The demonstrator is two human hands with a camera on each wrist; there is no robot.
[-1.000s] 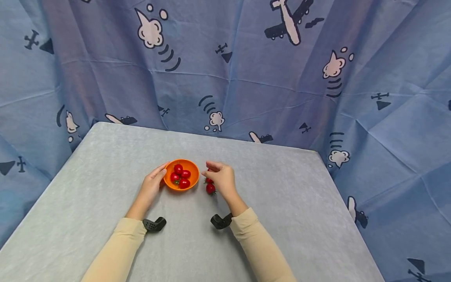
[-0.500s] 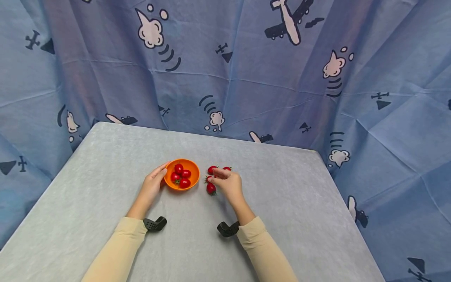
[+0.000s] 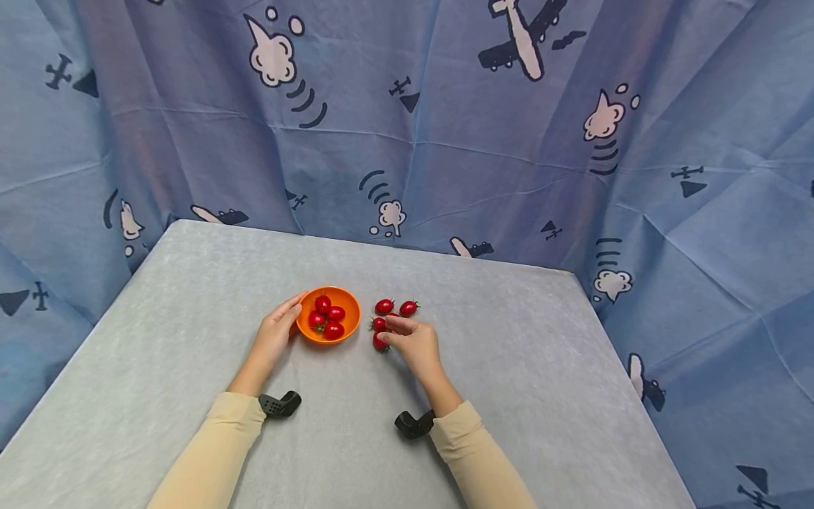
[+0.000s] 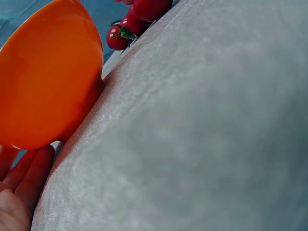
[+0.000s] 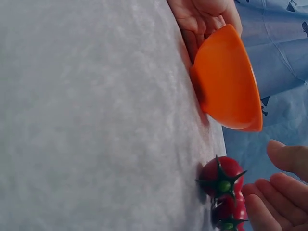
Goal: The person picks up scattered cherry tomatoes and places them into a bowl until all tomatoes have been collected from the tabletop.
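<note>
An orange bowl [image 3: 343,300] with three red cherry tomatoes [image 3: 326,316] in it stands mid-table. My left hand [image 3: 275,334] cups the bowl's left side, thumb along the rim; the bowl [image 4: 43,77] fills the left wrist view with my fingers [image 4: 24,175] under it. Several loose tomatoes [image 3: 384,306] lie just right of the bowl. My right hand [image 3: 415,341] rests beside the nearest ones [image 3: 379,324]. In the right wrist view its fingertips [image 5: 262,199] lie against a tomato [image 5: 230,210], the thumb is apart, and another tomato [image 5: 221,175] sits free.
The grey cloth-covered table [image 3: 509,367] is ringed by a blue printed curtain [image 3: 445,141] at the back and both sides. Black wrist mounts [image 3: 280,404] sit at my cuffs. Beige sleeves cover both forearms.
My right hand drew back from beside the bowl toward me and lowered to the loose tomatoes, uncovering two at the back. The left hand and the bowl stayed put.
</note>
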